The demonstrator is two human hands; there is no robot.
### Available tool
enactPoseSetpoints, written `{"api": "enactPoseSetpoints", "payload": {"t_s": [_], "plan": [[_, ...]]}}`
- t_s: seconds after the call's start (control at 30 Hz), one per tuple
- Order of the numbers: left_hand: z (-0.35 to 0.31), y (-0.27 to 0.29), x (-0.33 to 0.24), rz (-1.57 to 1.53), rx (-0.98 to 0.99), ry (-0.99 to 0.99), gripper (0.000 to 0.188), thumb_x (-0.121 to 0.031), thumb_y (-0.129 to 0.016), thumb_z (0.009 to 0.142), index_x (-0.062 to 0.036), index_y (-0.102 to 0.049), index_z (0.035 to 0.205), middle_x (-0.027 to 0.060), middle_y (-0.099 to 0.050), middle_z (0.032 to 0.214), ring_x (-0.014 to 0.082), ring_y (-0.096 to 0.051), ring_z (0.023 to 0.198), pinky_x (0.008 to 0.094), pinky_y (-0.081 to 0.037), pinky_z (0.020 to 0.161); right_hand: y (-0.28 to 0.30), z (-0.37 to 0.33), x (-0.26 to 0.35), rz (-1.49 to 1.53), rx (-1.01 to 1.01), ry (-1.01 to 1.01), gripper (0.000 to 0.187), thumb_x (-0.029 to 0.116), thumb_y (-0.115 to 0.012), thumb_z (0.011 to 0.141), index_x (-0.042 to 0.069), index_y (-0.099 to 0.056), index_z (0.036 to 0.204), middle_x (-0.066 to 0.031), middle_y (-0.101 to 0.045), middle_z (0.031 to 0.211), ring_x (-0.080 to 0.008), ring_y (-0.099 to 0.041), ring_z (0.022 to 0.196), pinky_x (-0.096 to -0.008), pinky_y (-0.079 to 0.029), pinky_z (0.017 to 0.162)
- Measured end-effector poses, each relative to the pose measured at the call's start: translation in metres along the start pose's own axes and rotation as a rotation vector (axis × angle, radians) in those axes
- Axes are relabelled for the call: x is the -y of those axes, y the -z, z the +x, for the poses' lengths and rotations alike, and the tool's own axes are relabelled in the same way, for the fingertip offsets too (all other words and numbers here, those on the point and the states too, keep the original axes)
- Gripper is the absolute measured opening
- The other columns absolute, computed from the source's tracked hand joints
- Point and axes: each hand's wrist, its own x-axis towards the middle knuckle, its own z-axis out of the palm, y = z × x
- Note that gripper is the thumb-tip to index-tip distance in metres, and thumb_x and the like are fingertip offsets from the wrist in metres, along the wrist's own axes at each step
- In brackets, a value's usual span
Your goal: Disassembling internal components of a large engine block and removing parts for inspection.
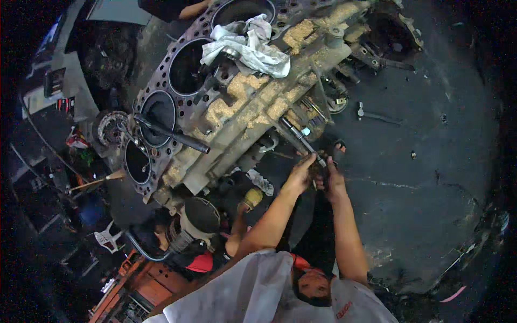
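In front of me, both my hands are at the near end of a long metal socket extension bar (304, 142). My left hand (303, 173) has its fingers curled round that end. My right hand (334, 182) is closed beside it, thumb along the bar; part of its grip is in shadow. A darker socket-like end of the bar points away from me, at the side of a large engine block (212, 161). Beside that end, several small metal tools (313, 107) lie in a recess by the block, next to a small pale-blue piece (306, 131).
Sawdust (237, 102) covers parts of the block beside its open cylinders (189, 67). A white rag (264, 54) and a black-handled tool (175, 134) lie across it. Another person's gloved hand (252, 199) is below the block; another arm (194, 9) reaches in above. A hammer-like tool (377, 114) lies right.
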Motion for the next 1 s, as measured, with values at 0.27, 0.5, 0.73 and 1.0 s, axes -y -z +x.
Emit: {"api": "enactPoseSetpoints", "payload": {"t_s": [0.27, 0.5, 0.73, 1.0], "plan": [[0.007, -0.016, 0.008, -0.010, -0.162, -0.096, 0.030, -0.032, -0.065, 0.081, -0.0111, -0.060, 0.101, 0.0016, -0.060, 0.087, 0.0155, -0.057, 0.077, 0.0300, -0.046, 0.065, -0.010, 0.008, -0.020, -0.457, -0.171, 0.704, 0.041, 0.024, -0.061, 0.084, 0.000, -0.044, 0.113, -0.0082, -0.055, 0.090, -0.0154, -0.050, 0.079, -0.0268, -0.040, 0.071], [0.007, -0.019, 0.013, 0.063, -0.253, -0.202, 0.025, -0.031, -0.066, 0.080, -0.0087, -0.064, 0.090, 0.0017, -0.063, 0.086, 0.0150, -0.057, 0.078, 0.0282, -0.044, 0.072, -0.008, 0.001, -0.006, -0.188, -0.063, 0.429, 0.036, 0.037, -0.051, 0.088, 0.001, -0.055, 0.090, -0.0029, -0.051, 0.071, -0.0097, -0.045, 0.057, -0.0249, -0.037, 0.051], [-0.006, -0.038, 0.007, 0.188, -0.322, -0.236, 0.038, -0.039, -0.061, 0.082, -0.0068, -0.061, 0.103, 0.0031, -0.058, 0.083, 0.0124, -0.055, 0.073, 0.0234, -0.043, 0.061, -0.021, -0.001, -0.018, -0.282, -0.110, 0.793, 0.031, 0.018, -0.064, 0.081, -0.003, -0.052, 0.101, -0.0118, -0.059, 0.092, -0.0218, -0.055, 0.085, -0.0311, -0.044, 0.077], [-0.003, -0.036, 0.003, 0.175, -0.453, -0.255, 0.043, -0.044, -0.063, 0.079, -0.0046, -0.061, 0.097, 0.0010, -0.057, 0.074, 0.0100, -0.054, 0.060, 0.0248, -0.042, 0.047, -0.020, -0.006, 0.004, -0.253, -0.139, 0.445, 0.045, 0.038, -0.051, 0.088, -0.005, -0.055, 0.102, -0.0161, -0.058, 0.101, -0.0249, -0.053, 0.094, -0.0338, -0.041, 0.083]]}}
